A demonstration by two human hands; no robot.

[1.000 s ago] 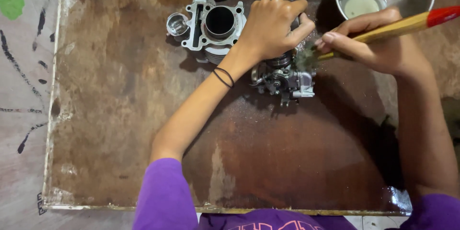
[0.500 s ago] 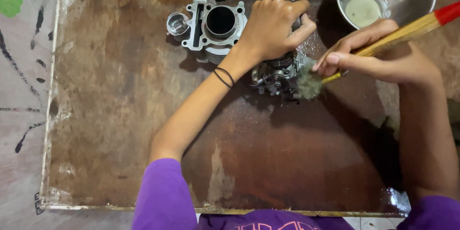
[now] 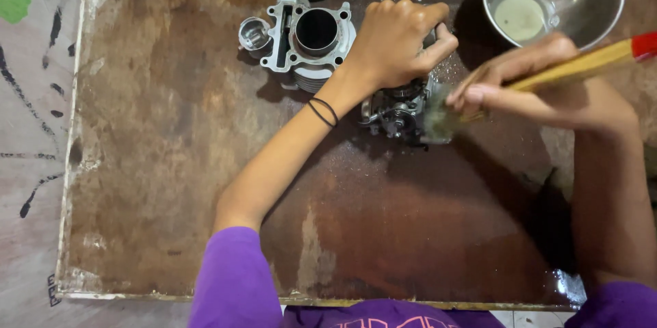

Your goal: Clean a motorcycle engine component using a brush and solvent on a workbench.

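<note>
Tabletop (image 3: 171, 184): a rusty brown board is filling most of the frame and looking wet around the work, so the part being scrubbed is likely sliding if pressed sideways.
Steel bowl (image 3: 602, 0): sitting at the upper right with pale liquid in it, just beyond the brush handle; a wide swing is risking a knock and a spill.
Cylinder block (image 3: 311, 34): lying at upper centre, just beside the left wrist, so it could be nudged.
Carburettor (image 3: 397, 112): standing at centre under the left hand, its small fittings possibly getting snagged by bristles.
Left hand (image 3: 397, 44): its grip is closing down over the carburettor's top, steadying it.
Right hand (image 3: 540, 88): its grip is wrapping tightly around the paintbrush (image 3: 568, 68), bristles touching the carburettor's right side.
</note>
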